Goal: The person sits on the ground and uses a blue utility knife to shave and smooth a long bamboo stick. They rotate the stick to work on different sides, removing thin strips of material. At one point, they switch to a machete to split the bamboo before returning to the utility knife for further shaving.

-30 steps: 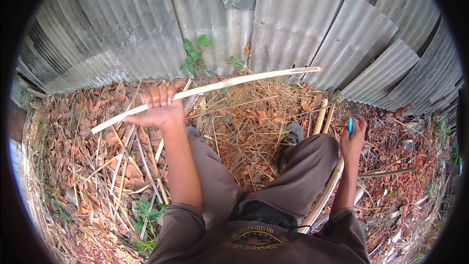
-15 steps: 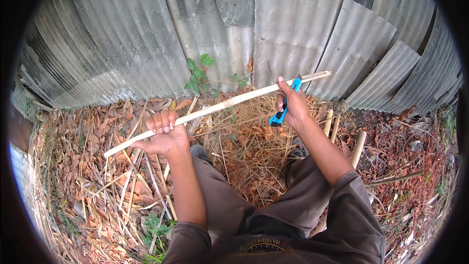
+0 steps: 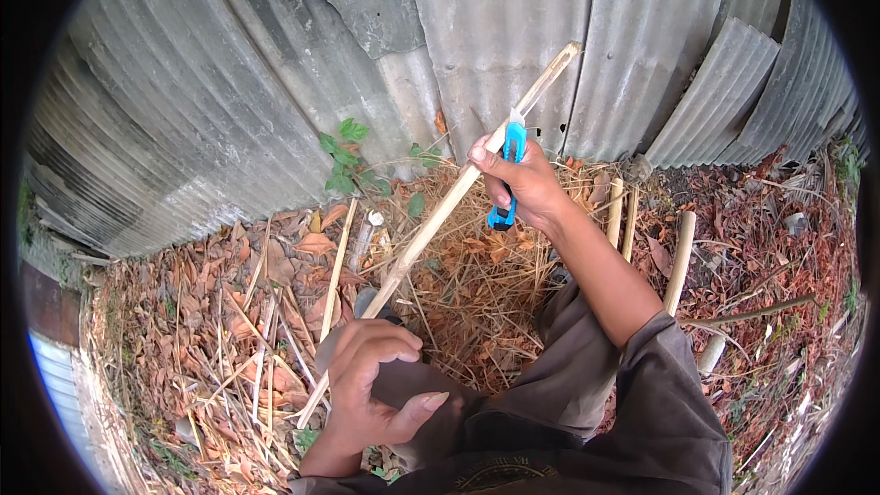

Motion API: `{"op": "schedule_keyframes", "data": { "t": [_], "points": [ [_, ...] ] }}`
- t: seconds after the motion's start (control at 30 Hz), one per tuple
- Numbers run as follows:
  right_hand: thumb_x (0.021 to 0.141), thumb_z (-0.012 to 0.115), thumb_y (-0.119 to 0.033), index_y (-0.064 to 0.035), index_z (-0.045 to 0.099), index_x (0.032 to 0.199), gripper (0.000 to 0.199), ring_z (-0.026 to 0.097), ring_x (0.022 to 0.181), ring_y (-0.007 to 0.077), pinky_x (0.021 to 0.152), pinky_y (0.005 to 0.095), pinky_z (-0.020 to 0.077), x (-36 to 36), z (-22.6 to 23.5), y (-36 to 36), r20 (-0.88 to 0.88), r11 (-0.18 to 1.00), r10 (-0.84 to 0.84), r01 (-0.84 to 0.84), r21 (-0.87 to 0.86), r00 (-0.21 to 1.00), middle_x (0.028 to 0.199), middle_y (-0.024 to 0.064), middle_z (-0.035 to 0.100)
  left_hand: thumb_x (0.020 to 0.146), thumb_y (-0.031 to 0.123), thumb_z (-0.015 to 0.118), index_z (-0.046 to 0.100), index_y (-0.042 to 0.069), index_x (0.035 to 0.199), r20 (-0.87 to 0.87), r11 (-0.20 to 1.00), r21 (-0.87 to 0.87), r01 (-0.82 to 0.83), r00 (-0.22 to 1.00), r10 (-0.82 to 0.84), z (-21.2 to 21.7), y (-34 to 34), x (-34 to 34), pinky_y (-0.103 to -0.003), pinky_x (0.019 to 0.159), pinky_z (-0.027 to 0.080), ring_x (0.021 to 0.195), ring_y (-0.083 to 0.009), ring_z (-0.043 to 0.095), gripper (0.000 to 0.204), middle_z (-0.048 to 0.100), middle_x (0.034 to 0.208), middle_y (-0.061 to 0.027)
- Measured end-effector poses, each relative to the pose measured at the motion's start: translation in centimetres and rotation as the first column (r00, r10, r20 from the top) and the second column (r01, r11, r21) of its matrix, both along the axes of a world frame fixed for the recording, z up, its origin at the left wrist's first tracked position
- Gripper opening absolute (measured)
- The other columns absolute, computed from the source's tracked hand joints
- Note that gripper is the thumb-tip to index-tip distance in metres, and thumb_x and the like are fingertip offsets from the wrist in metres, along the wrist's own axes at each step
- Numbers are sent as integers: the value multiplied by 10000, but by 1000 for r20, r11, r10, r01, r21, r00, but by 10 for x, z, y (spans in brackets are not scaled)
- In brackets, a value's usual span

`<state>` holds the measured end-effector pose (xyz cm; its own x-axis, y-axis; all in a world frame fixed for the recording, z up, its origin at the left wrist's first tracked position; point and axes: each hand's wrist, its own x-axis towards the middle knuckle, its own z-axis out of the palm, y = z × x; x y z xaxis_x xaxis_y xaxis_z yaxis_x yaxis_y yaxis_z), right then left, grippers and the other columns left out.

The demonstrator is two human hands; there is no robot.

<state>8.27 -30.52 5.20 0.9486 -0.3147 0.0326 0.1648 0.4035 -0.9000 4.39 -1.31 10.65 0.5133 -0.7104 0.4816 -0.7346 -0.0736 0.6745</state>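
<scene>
A long, pale peeled stick [image 3: 433,223] slants from near my lap at lower left up toward the fence. My right hand [image 3: 530,185] is closed around the stick's upper part, and the same hand also grips a blue utility knife [image 3: 511,168]. The knife's short blade shows beyond its blue handle, close against the stick. My left hand [image 3: 367,387] is in front of the stick's lower part and hides a stretch of it. Its fingers are bent and the thumb stands apart, with nothing between them.
A corrugated metal fence [image 3: 509,14] rises ahead. Dry leaves and straw [image 3: 490,284] cover the ground, with a small green plant [image 3: 345,160] at the fence foot. Several sticks lie about, among them a thick pale stick [image 3: 679,261] beside my right leg.
My left hand has let go of the stick and moved down toward my lap. The stick has swung steeper, its far end higher, while my right hand keeps hold of it and the knife.
</scene>
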Motion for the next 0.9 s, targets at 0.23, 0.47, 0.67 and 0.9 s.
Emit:
{"op": "schedule_keyframes", "data": {
  "t": [0.23,0.47,0.67,0.9],
  "points": [
    [847,731,-212,-48,594,933,231,419,416,74,384,228,305,-3,2,6,69,992,109,-104,-69,992,702,29,561,943,420,560,497,25,1123,-309,908,371,193,948,-75,-44,-21,69,-319,666,474,685,-178,574,438,576,770,-94],
    [835,734,-320,-12,590,888,345,451,472,74,435,234,357,12,1,-18,-222,928,-180,90,-361,958,696,41,596,1012,325,453,488,62,1044,-893,968,148,205,447,41,-66,-56,82,-219,403,276,436,-49,296,267,340,580,60],
    [887,568,-174,15,582,1090,278,592,711,185,709,307,472,15,-27,-24,-113,533,-173,-4,-846,978,778,83,632,995,223,450,496,71,1166,-929,994,105,-24,353,106,-67,-88,101,-196,456,295,498,-39,339,233,423,712,37],
    [981,491,-282,4,563,919,301,583,606,391,579,453,431,12,-35,5,-186,474,-91,-122,-872,978,636,198,562,1009,217,432,469,59,1297,-974,999,-23,23,224,-28,-64,-75,98,-188,480,307,519,-33,349,331,418,738,21]
  ]
}}
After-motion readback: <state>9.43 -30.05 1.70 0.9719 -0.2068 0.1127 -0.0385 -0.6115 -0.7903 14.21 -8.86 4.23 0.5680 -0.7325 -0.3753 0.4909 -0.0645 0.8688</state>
